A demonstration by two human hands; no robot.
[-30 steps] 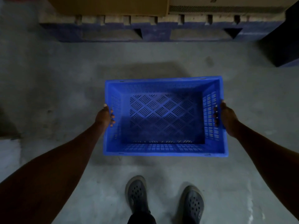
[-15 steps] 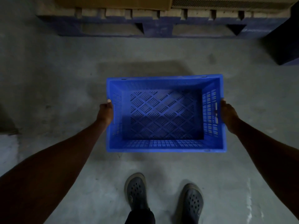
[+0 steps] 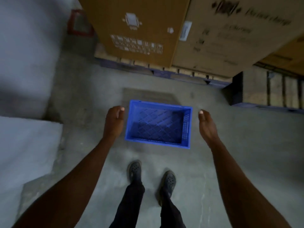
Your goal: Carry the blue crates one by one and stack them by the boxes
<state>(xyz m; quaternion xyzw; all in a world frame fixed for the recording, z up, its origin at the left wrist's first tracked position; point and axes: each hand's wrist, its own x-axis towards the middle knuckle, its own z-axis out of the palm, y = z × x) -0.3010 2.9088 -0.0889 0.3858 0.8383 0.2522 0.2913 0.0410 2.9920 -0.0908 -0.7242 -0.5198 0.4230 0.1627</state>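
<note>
The blue crate [image 3: 158, 124] sits on the floor [image 3: 238, 153] near the boxes [image 3: 164, 30], starting the stack, left hand [image 3: 114, 122] and right hand [image 3: 207, 125] open, empty.

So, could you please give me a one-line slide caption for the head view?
Blue crate set on the floor before the boxes, left hand and right hand open beside it.
</note>
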